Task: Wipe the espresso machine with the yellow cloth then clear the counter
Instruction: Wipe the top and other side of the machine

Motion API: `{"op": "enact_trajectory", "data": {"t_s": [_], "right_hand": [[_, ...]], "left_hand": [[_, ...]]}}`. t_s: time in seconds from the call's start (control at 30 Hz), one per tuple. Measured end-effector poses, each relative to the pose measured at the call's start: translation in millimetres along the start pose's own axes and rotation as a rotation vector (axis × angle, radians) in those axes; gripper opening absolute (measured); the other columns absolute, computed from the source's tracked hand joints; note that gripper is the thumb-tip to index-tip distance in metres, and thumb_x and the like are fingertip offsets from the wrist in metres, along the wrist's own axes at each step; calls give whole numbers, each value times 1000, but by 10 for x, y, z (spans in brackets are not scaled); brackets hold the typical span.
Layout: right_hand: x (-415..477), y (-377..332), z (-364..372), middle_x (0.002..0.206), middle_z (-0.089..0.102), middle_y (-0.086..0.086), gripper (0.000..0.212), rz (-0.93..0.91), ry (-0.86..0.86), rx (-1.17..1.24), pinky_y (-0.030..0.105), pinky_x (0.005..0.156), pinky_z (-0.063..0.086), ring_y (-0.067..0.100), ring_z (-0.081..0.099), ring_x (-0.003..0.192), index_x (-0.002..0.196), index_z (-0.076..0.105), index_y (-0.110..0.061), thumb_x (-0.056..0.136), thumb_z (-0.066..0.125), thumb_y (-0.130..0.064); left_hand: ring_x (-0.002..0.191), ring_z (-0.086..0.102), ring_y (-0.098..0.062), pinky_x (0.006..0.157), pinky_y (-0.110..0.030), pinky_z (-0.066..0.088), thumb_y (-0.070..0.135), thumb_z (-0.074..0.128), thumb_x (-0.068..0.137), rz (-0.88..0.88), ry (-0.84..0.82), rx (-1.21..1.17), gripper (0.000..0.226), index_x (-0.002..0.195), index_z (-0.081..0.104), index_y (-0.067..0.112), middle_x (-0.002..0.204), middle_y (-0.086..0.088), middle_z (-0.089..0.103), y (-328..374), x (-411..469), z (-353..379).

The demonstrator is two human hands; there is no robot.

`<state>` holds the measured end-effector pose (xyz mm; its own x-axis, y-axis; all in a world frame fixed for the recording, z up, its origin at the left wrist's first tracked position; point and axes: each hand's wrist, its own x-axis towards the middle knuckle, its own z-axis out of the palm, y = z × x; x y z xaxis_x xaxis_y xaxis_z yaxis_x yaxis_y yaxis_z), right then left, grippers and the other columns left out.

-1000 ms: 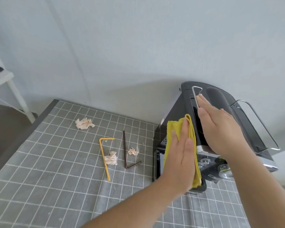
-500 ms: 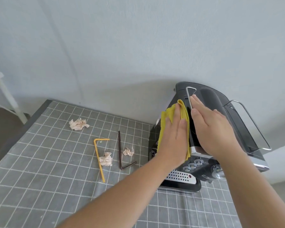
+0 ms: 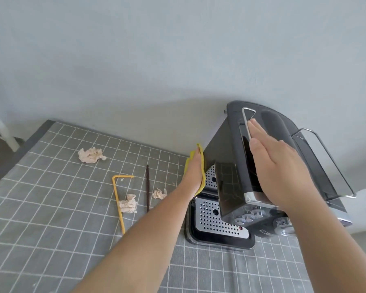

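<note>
Flat L hand [image 3: 195, 172] presses cloth [image 3: 201, 155], prob. on machine [image 3: 221, 149] side; R hand [image 3: 279, 166] flat atop.

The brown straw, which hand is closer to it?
Left. The left hand presses the yellow cloth against the side of the espresso machine, just right of the brown straw. The right hand lies flat on the machine's top, farther away.

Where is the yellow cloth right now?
Centre of the head view: the left hand presses the yellow cloth against the espresso machine, on its left side.
</note>
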<state>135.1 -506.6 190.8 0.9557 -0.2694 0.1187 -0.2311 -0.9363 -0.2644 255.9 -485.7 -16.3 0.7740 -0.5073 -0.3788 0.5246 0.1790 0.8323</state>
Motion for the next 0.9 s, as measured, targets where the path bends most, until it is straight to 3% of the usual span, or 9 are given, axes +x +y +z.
{"op": "enact_trajectory", "data": {"t_s": [0.1,0.2,0.33,0.43,0.5,0.6,0.7,0.8,0.9], "right_hand": [[-1,11,0,150,21,-26,45,16,-5,15,23,114,6,-1,22,137,144,26,-39,100,20,-29],[2,19,6,150,22,-27,46,10,8,25,22,114,6,-2,22,138,143,26,-39,99,20,-30],[-3,15,7,150,22,-26,46,11,8,29,22,114,7,-1,22,138,144,26,-38,99,21,-29],[-15,2,0,151,23,-23,45,10,10,21,25,114,9,3,23,139,143,29,-35,99,21,-29],[-14,-10,-1,151,24,-20,44,11,14,6,28,115,10,8,26,140,142,32,-31,100,21,-28],[-23,-35,-15,152,25,-19,44,24,12,3,30,116,12,11,26,140,143,32,-31,100,21,-28],[-41,-55,-37,152,24,-19,44,24,7,7,30,115,13,12,27,139,143,30,-32,100,21,-27],[-52,-86,-54,152,26,-17,43,24,-2,-5,34,114,17,20,32,136,142,33,-29,101,21,-26],[-61,-110,-56,152,27,-15,44,19,1,-10,37,113,19,22,35,135,143,33,-27,101,21,-25]], "left_hand": [[149,-1,-14,120,-50,-1,75,20,87,-11,24,-34,75,150,0,41,160,15,-5,-360,-15,-118],[149,-1,-17,120,-52,2,70,19,90,-9,23,-12,70,150,-1,39,161,12,-6,-365,63,-137],[133,40,2,110,-39,38,86,26,74,-33,68,-8,88,149,5,44,154,23,-9,-136,55,-47],[146,23,-16,119,-47,23,89,24,68,134,9,82,96,149,21,38,160,7,17,90,-149,52],[145,27,-17,118,-44,26,79,23,79,286,-37,124,83,148,28,33,157,5,28,320,-323,128],[147,18,-15,119,-43,22,65,20,88,429,-42,198,67,150,21,38,159,9,19,603,-700,288],[148,0,-5,122,-47,9,60,17,94,573,-104,193,49,142,9,60,160,21,3,403,-1158,361],[144,-4,8,123,-41,2,50,15,100,564,-123,194,40,132,5,70,156,32,-1,20,-1555,314],[144,-4,9,123,-42,1,49,14,100,536,-122,219,39,125,3,77,155,34,-1,-32,-1585,286]]}}
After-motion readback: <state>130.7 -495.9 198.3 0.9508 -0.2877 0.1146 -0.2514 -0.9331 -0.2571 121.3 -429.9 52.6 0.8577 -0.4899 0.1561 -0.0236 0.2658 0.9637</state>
